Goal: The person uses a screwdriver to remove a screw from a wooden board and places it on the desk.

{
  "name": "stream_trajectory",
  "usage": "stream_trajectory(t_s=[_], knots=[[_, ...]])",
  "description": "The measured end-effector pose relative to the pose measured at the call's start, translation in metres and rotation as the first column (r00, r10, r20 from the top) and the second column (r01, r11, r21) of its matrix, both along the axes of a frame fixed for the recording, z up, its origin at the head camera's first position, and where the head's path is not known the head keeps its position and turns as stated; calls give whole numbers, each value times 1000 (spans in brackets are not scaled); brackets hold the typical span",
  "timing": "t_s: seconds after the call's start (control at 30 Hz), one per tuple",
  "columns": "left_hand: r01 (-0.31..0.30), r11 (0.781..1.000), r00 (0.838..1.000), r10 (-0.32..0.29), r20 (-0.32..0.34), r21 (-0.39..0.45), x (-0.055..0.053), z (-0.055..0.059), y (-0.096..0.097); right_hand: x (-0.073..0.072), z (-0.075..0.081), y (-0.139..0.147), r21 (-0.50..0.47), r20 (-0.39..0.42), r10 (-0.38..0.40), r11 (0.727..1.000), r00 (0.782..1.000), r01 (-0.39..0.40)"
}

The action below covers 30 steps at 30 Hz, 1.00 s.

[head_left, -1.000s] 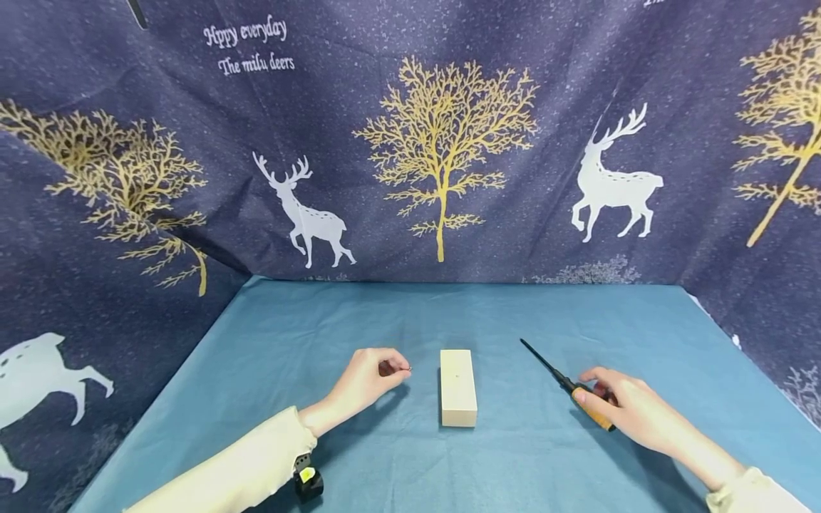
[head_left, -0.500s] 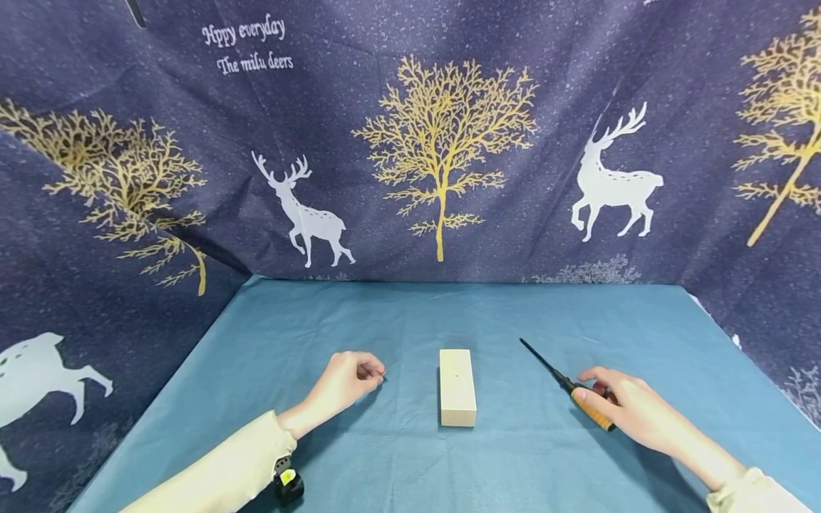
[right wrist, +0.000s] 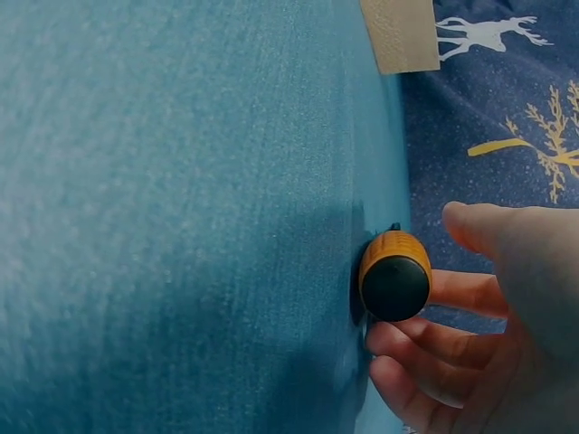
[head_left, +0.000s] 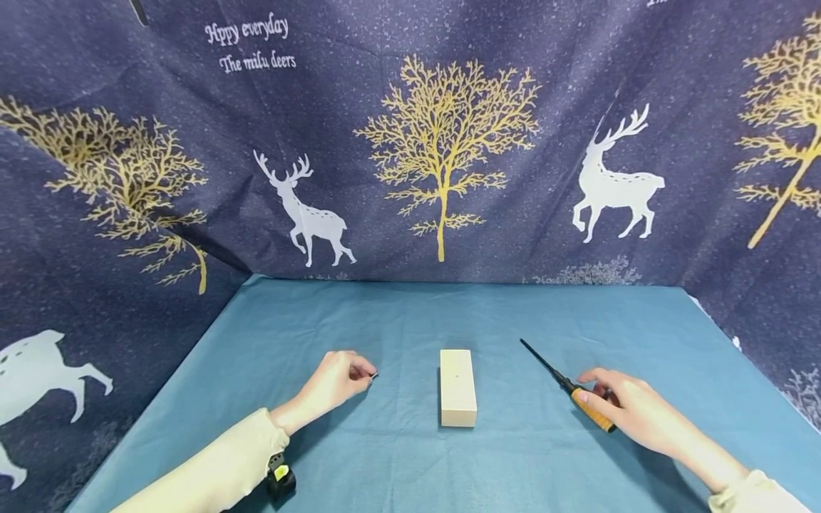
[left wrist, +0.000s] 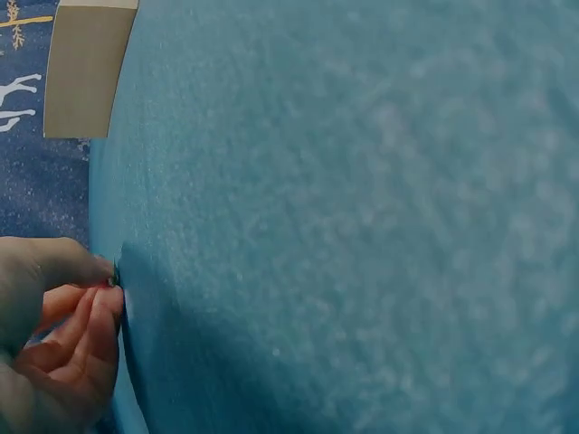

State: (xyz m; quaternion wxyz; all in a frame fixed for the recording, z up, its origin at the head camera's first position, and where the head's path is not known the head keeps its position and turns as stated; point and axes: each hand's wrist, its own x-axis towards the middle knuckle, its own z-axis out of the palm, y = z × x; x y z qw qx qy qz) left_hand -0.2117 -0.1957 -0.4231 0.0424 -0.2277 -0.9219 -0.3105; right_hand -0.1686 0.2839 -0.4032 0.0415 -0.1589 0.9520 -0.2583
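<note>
In the head view my left hand (head_left: 333, 381) is held over the blue cloth, left of the pale wooden block (head_left: 458, 388). Its thumb and finger pinch a small metallic piece (head_left: 375, 375), whose kind I cannot tell. The block lies lengthwise, with a tiny dark spot on top. To the right lies a screwdriver (head_left: 564, 381) with an orange-and-black handle and a long dark shaft angled toward the far left. My right hand (head_left: 631, 410) rests by its handle (right wrist: 395, 280), fingers loosely bent beside it. In the right wrist view the thumb stands off the handle.
Blue cloth (head_left: 423, 313) covers the table. A dark blue hanging cloth (head_left: 513, 271) with white deer and golden trees rises behind it and at both sides. A black wrist device (head_left: 281, 481) sits under the left sleeve.
My left hand has moved left, away from the block, with the small metallic piece still pinched. The right hand, the screwdriver and the block have stayed in place.
</note>
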Motion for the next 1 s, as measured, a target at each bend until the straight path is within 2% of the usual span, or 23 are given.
stream_trajectory(t_s=[0.37,0.57,0.73,0.9,1.0], knots=[[-75,997,997,75,9,-5,0,-2,3,1,0,1,13,-71,4,1000,998,-3],[-76,997,995,75,65,6,0,-2,1,1,3,1,30,-46,2,1000,999,-1],[-17,1000,995,17,103,-9,0,4,-6,0,9,1,76,-64,11,997,998,-6],[78,995,995,-74,74,-57,-1,17,-18,2,19,0,138,-133,52,990,990,-33],[124,982,992,-121,32,-144,-2,29,-24,2,24,1,191,-214,87,980,973,-46]])
